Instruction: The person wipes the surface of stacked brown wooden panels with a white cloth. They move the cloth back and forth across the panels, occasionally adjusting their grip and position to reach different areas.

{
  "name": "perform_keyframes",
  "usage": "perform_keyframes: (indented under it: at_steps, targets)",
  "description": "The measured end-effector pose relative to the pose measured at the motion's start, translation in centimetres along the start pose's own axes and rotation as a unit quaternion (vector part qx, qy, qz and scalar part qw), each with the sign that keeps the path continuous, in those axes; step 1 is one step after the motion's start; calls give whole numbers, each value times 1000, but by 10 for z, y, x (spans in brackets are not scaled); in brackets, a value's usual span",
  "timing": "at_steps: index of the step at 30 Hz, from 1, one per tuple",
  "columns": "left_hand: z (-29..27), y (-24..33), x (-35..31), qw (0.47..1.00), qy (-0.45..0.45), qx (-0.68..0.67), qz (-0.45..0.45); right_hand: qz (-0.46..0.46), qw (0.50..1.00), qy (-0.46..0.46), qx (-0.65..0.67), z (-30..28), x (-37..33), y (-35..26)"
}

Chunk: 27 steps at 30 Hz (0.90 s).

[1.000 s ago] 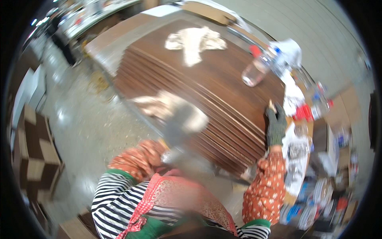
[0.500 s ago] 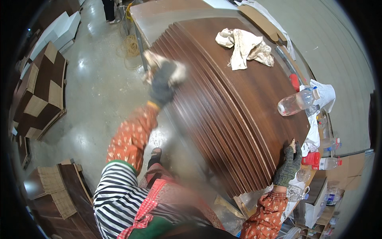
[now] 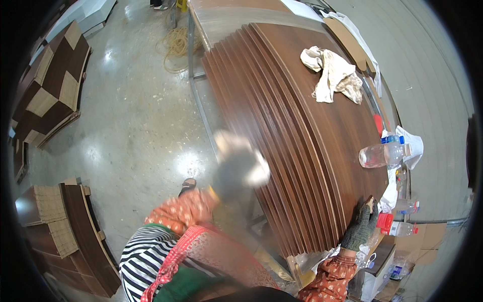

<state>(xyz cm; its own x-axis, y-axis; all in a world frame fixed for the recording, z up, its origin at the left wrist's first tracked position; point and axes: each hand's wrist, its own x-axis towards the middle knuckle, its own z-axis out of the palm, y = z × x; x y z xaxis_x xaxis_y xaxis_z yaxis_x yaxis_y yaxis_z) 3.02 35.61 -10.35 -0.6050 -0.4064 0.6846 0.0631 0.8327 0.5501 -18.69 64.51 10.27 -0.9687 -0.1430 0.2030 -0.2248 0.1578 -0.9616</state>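
A stack of dark brown wooden panels [image 3: 347,151] lies fanned out, with its stepped left edges showing. My left hand [image 3: 234,173], in a dark grey glove, is closed round a whitish rag [image 3: 259,171] beside those edges, about midway along; motion blurs both. My right hand [image 3: 359,229], in a grey fingerless glove, rests on the near right corner of the top panel with its fingers stretched forward. A second, crumpled off-white cloth [image 3: 334,75] lies on the far part of the top panel.
A clear plastic bottle [image 3: 380,156] lies on the panel's right side. Beyond it stand more bottles [image 3: 405,229] and a red container [image 3: 385,221]. Brown panelled pieces [image 3: 55,85] stand on the floor at left. A coiled hose [image 3: 176,48] lies by the table leg [image 3: 193,75].
My left hand has swept the rag from the far end of the stacked edges toward me. My right hand stays on the panel corner. The whole view has shifted slightly.
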Motion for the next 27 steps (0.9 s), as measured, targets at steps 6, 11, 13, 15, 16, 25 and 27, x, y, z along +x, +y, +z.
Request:
perform_keyframes:
  at_steps: [6, 11, 13, 15, 16, 25, 27]
  targets:
    - [-64, -159, 109, 981, 132, 127, -63, -12, 1000, -12, 22, -3, 4, 6]
    - [-24, -96, 48, 980, 104, 166, -46, -3, 1000, -8, 20, 1, -1, 0]
    - [0, -32, 7, 997, 15, -40, -61, 2, 1000, -3, 4, 2, -3, -3]
    - [11, 21, -19, 940, -92, -311, -106, 2, 1000, 2, -16, 2, -3, -4]
    - [11, 43, -28, 948, -140, -279, -67, -2, 1000, 5, -29, 2, -3, -3]
    - [-30, 10, 7, 987, -62, 139, 54, -151, 965, -2, -213, -12, 8, 14]
    - [-21, -6, 14, 995, -17, 83, 51, -197, 950, -17, -242, -15, 7, 15]
